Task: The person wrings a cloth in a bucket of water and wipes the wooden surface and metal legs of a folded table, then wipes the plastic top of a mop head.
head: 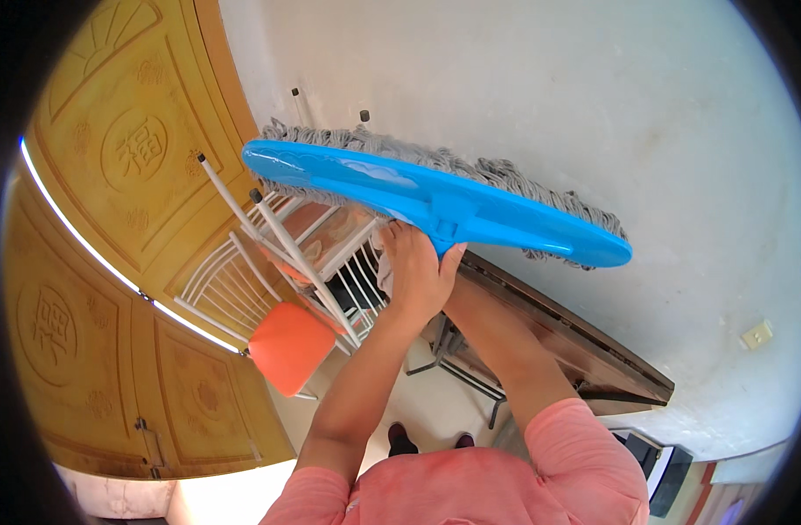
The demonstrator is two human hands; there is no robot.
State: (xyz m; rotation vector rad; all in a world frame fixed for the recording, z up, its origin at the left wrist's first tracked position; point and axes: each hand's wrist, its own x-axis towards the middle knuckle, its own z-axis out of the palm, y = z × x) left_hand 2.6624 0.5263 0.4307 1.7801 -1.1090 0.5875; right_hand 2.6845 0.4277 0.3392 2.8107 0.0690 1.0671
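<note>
A flat mop with a blue plastic head [387,177] and a grey string pad [512,177] is raised before me, against the view of the pale wall. My left hand [410,262] grips the mop just below the head's joint. Close beside it is my right hand [451,262], its thumb at the same joint; most of it is hidden behind the left hand and wrist. The mop's handle is also hidden from view. A bit of pale cloth [384,266] shows to the left of my left hand.
White metal chairs, one with an orange seat [289,348], stand stacked at the left, legs up. Behind them are yellow carved doors [138,144]. A folded brown table [558,328] leans along the wall [636,131] at the right. A wall socket [758,335] is farther right.
</note>
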